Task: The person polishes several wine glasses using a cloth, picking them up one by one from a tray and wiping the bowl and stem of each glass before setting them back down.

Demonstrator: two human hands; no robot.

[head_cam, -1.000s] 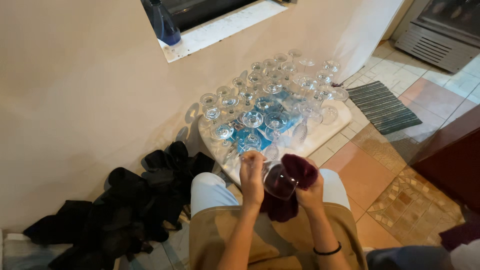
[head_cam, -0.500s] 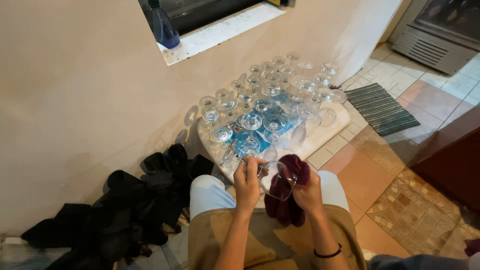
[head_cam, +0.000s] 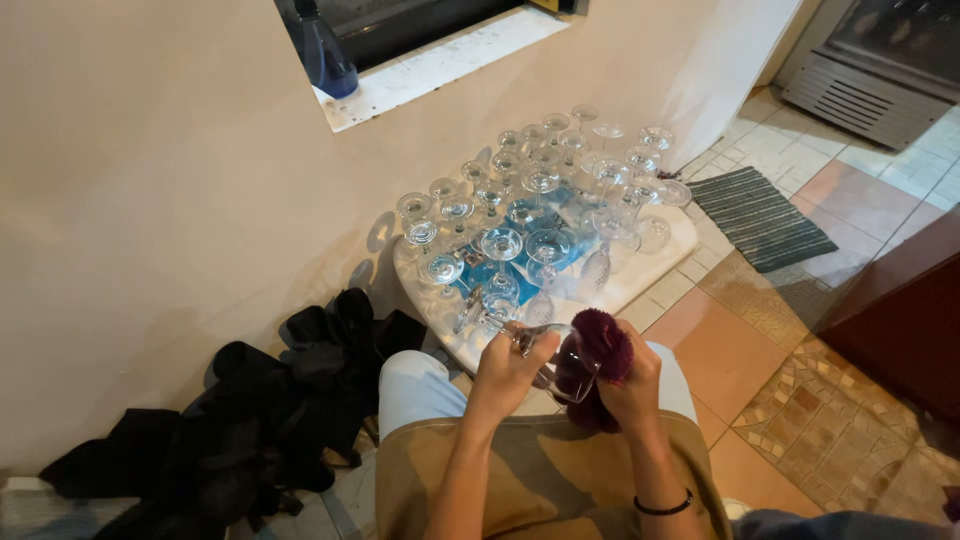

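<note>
My left hand [head_cam: 503,372] grips the stem end of a clear wine glass [head_cam: 560,368] held on its side above my lap. My right hand [head_cam: 632,385] holds a dark maroon cloth [head_cam: 603,345] pressed against the bowl of that glass. Just beyond my hands lies a white tray [head_cam: 672,256] on the floor, covered with several clear stemmed glasses [head_cam: 530,210] standing upside down on a blue cloth [head_cam: 520,215].
A pile of black cloth [head_cam: 240,410] lies on the floor at my left against the beige wall. A blue bottle [head_cam: 322,50] stands on the white window ledge [head_cam: 440,60]. A grey mat [head_cam: 760,217] lies on the tiles at right, beside dark wooden furniture [head_cam: 900,320].
The glass has tipped further onto its side in my hands, and the maroon cloth has shifted over its bowl. The view has moved slightly closer to the tray.
</note>
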